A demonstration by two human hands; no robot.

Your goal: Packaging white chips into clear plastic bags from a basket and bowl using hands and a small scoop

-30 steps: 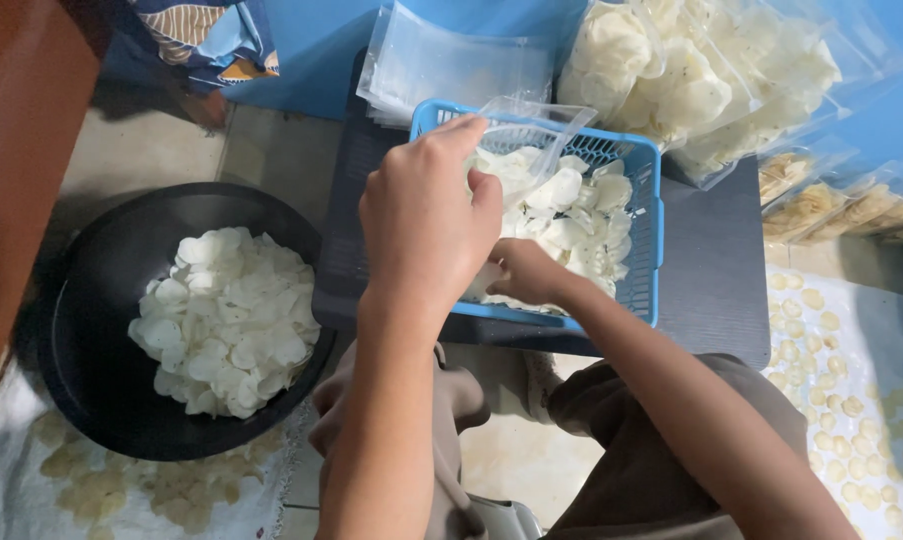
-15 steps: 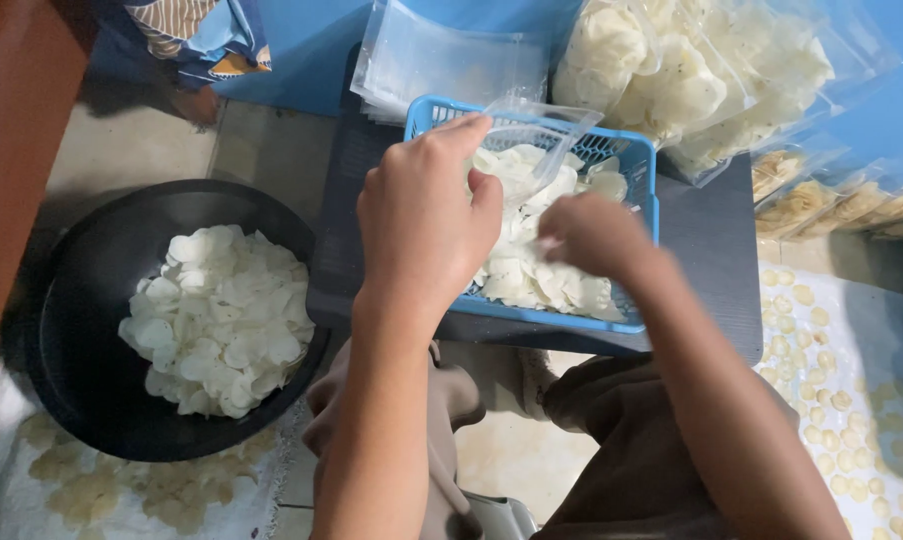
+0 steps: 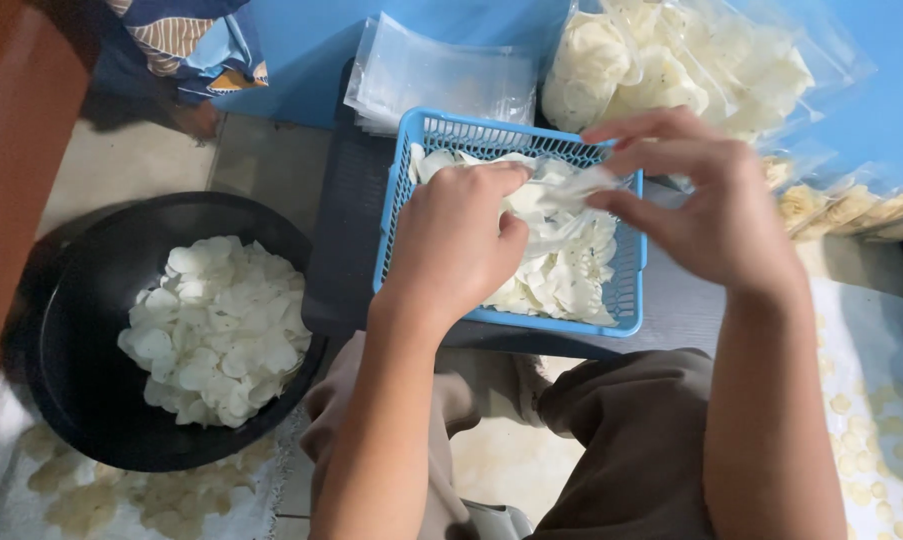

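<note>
Hovering over the blue plastic lattice basket [image 3: 399,215], both hands meet at its 12 o'clock rim. Left hand [image 3: 458,240]: fingers curled together, thumb and forefinger pinching one edge of a small clear plastic bag [image 3: 561,190]. Right hand [image 3: 706,200]: fingers partly spread, thumb and fingertips gripping the bag's other edge at 3 o'clock of the left hand. Bag sits between the two hands, just above the pale white chips [image 3: 561,270] filling the basket. Basket rests on a dark flat board [image 3: 346,230] over the person's lap. At 9 o'clock of the basket: round black bowl [image 3: 81,400] holding more white chips, on the floor. At 12 o'clock: stack of empty clear bags [image 3: 441,75]. At 1 to 2 o'clock: filled clear bags of chips [image 3: 671,65] against a blue surface [image 3: 871,100]. Loose chips on pale cloth [image 3: 886,420] at 4 o'clock.
</note>
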